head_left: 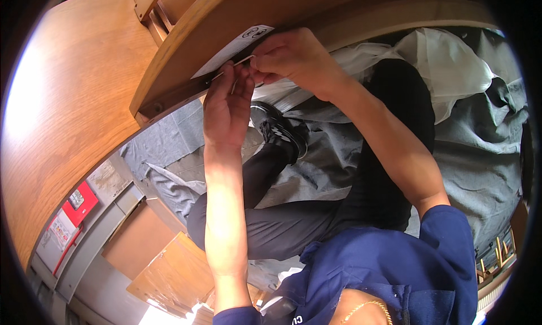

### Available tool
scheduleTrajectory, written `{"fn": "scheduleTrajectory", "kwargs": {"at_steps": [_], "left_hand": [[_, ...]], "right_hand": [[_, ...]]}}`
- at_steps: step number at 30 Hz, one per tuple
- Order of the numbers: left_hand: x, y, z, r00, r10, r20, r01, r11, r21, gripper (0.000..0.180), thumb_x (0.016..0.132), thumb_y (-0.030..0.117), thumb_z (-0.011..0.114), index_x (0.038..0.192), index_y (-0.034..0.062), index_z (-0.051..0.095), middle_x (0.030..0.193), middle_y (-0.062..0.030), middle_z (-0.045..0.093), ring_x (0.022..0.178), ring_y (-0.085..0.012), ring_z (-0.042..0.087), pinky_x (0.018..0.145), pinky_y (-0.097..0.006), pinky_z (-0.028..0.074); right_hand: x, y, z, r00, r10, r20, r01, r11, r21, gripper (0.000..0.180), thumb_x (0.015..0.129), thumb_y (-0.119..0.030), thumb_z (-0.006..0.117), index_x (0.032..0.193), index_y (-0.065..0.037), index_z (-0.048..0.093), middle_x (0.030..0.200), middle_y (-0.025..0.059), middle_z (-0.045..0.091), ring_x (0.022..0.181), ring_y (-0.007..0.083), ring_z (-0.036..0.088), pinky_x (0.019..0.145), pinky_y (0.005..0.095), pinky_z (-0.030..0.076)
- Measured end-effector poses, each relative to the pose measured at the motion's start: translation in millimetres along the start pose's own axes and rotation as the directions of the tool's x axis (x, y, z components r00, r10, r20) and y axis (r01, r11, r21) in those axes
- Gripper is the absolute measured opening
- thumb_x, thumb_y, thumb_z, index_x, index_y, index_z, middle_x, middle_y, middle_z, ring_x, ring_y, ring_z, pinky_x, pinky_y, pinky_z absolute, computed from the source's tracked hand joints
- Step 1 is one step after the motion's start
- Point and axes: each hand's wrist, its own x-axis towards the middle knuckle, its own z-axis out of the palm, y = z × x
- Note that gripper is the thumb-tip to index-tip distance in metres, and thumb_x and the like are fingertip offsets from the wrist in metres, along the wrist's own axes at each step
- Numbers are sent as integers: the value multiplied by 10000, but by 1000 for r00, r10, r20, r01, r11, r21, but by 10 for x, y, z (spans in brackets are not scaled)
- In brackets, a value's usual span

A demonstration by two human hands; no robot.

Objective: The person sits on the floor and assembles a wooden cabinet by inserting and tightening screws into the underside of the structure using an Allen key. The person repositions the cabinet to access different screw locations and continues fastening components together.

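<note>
A thin, pale metal hex key (pixel 244 60) lies across my fingertips, close under the edge of a brown wooden furniture panel (pixel 192 48). My right hand (pixel 296 62) pinches one end of it, fingers bent. From below, my left hand (pixel 226 107) reaches up, palm turned toward me, with its thumb and fingertips closed about the other part of the key. Behind the fingers, a white label (pixel 231 49) with black print is stuck on the panel. The far tip of the key is in shadow, and I cannot tell what it touches.
A curved wooden top (pixel 79 88) fills the left side. Grey cloth (pixel 474 150) covers the floor, with a translucent white plastic sheet (pixel 446 65) at the right. My bent legs and a black shoe (pixel 276 130) are below the panel. A wrapped wooden board (pixel 175 274) stands lower left.
</note>
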Motion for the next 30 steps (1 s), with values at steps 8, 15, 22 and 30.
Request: {"fn": "scheduleTrajectory", "kwargs": {"at_steps": [8, 15, 22, 30], "left_hand": [[-56, 58, 111, 993, -59, -103, 42, 986, -160, 210, 1112, 67, 717, 1291, -39, 689, 1208, -145, 763, 1165, -244, 743, 1021, -381, 661], [-64, 127, -11, 993, -54, -102, 41, 991, -130, 145, 1102, 116, 749, 1207, 17, 752, 1161, -130, 820, 1109, -222, 801, 952, -340, 686], [-90, 93, 73, 998, -21, -62, 18, 998, -59, 137, 1116, 128, 734, 1186, 12, 750, 1132, -105, 810, 1065, -186, 784, 943, -313, 668], [-121, 78, 16, 998, -7, -68, 8, 1000, 7, 205, 1130, 122, 707, 1255, -40, 697, 1215, -134, 773, 1124, -219, 757, 984, -332, 652]], "right_hand": [[34, 157, 130, 735, -666, 127, 483, 382, -788, 112, 890, -50, 735, 1002, -57, 738, 928, 113, 784, 853, 391, 764, 763, 511, 628], [-67, 124, 296, 701, -710, -57, 473, 524, -708, 252, 899, -198, 862, 1077, -44, 771, 941, 126, 780, 891, 338, 777, 776, 476, 629], [-194, -69, 217, 979, 124, -159, -118, 992, 46, 396, 973, -292, 900, 1058, 81, 800, 954, 217, 832, 763, 240, 824, 659, 354, 677], [-61, -17, 257, 977, 201, -65, -157, 896, 416, 260, 986, -134, 843, 977, 121, 794, 953, 226, 830, 809, 281, 837, 717, 338, 706]]}}
